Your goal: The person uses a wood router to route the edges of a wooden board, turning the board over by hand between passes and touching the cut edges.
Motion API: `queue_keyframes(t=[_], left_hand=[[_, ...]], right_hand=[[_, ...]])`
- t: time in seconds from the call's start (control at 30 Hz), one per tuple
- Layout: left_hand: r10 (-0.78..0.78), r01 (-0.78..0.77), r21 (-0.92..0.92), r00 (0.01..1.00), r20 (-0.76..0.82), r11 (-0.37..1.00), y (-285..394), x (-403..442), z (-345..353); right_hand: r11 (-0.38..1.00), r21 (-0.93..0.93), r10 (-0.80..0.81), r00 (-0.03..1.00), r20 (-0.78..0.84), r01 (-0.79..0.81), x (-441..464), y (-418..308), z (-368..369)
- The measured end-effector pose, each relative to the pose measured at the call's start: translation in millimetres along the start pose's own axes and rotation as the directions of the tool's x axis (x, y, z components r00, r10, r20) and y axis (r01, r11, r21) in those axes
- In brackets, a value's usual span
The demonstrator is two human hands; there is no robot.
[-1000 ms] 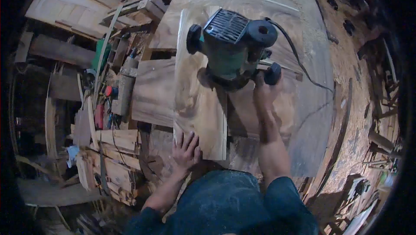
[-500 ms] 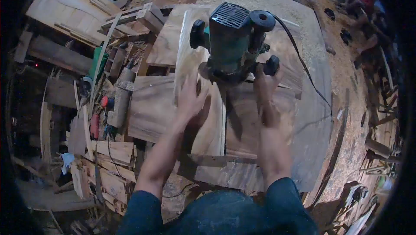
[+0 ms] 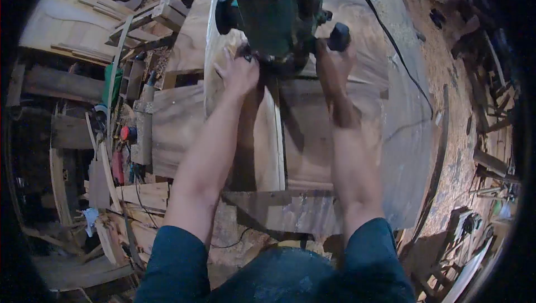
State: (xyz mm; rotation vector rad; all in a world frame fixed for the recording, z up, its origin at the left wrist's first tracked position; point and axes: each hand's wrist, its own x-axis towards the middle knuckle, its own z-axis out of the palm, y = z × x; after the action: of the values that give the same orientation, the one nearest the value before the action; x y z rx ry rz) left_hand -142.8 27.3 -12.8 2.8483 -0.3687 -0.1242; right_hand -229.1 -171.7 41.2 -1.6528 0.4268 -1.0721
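I'm bringing my left hand (image 3: 240,73) up from the pale board's (image 3: 266,141) near end to the router's (image 3: 271,15) near left edge; I can't tell whether it is gripping. My right hand (image 3: 336,57) is still gripping the side knob (image 3: 339,36). The router is sitting over the board, its long axis running from base toward the view's top edge, handles pointing sideways.
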Motion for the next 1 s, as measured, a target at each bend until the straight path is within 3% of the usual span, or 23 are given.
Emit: queue_keyframes(t=[0.13,0.2,0.23,0.3,0.43,0.53,0.63,0.73,0.83,1.0], left_hand=[[0.029,-0.033,-0.05,0.996,-0.083,0.998,-4,-9,-1],[0.037,-0.055,-0.125,0.988,-0.147,0.991,-7,-30,3],[0.031,-0.039,-0.073,0.995,-0.096,0.997,-5,-42,-1],[0.002,-0.002,0.033,1.0,-0.002,0.999,-3,-69,-10],[0.012,-0.014,0.084,1.0,0.02,0.996,-4,-122,-11],[0.009,-0.013,0.112,0.999,0.039,0.994,-5,-158,-12],[0.089,-0.095,0.126,0.995,0.052,0.987,-9,-190,-13],[0.169,-0.166,0.056,0.984,-0.048,0.984,-13,-220,-13],[0.138,-0.139,0.078,0.99,0.013,0.987,-11,-240,-18],[0.122,-0.137,0.116,0.985,0.123,0.984,-10,-258,-24]], right_hand=[[0.987,-0.022,0.16,0.982,0.1,-0.158,-13,3,-10],[0.965,-0.15,0.23,0.971,0.069,-0.217,-27,-27,-27],[0.946,-0.211,0.261,0.964,0.051,-0.246,-35,-42,-35],[0.959,-0.142,0.25,0.968,0.027,-0.244,-55,-38,-45],[0.983,0.002,0.185,0.982,0.02,-0.185,-96,-27,-73],[0.954,0.074,0.29,0.957,-0.004,-0.289,-123,-62,-97],[0.976,0.055,0.212,0.977,-0.033,-0.21,-150,-66,-117],[0.958,0.074,0.279,0.96,-0.029,-0.276,-173,-80,-135],[0.968,-0.107,0.223,0.973,-0.052,-0.227,-187,-91,-148],[0.977,-0.147,0.143,0.986,-0.086,-0.155,-203,-92,-165]])
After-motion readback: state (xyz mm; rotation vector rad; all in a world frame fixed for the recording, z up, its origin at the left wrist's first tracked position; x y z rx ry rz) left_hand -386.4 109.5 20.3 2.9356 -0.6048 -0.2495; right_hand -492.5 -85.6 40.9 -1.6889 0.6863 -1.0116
